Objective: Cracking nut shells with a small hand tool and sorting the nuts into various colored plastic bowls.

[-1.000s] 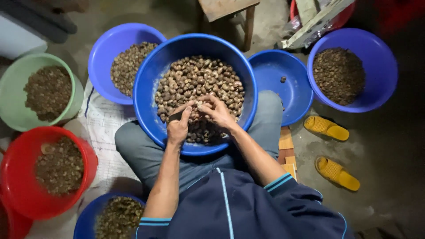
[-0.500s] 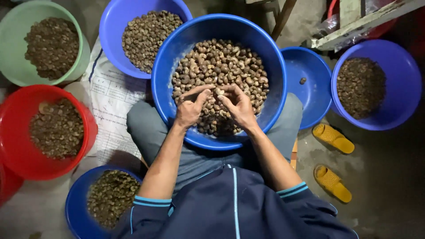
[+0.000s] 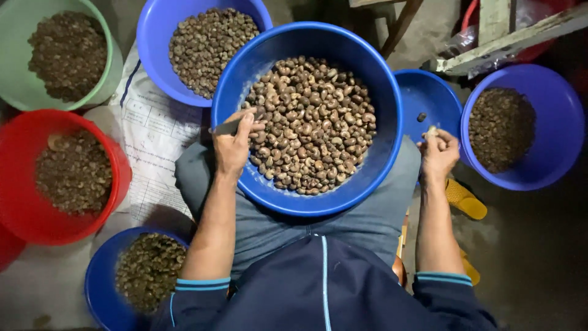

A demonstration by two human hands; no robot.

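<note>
Left hand (image 3: 233,147) at big blue basin (image 3: 380,165) near rim, grip clamped on small blade (image 3: 225,128) beside nuts (image 3: 309,122). Right hand (image 3: 438,156) just outside that basin, pinching pale kernel (image 3: 432,130) over small blue bowl (image 3: 429,98).

Large basin (image 3: 386,92) on the person's lap, nuts (image 3: 309,122) in it; left hand (image 3: 236,144) with small blade (image 3: 225,127) over its left rim | right hand (image 3: 438,153) right of it, over the shallow basin (image 3: 429,98); filled basin (image 3: 551,110) farther right | four filled basins at left: two ahead (image 3: 153,37) (image 3: 113,67); one beside (image 3: 116,178); one behind (image 3: 98,288) | printed sheet (image 3: 153,129) on floor between them
</note>
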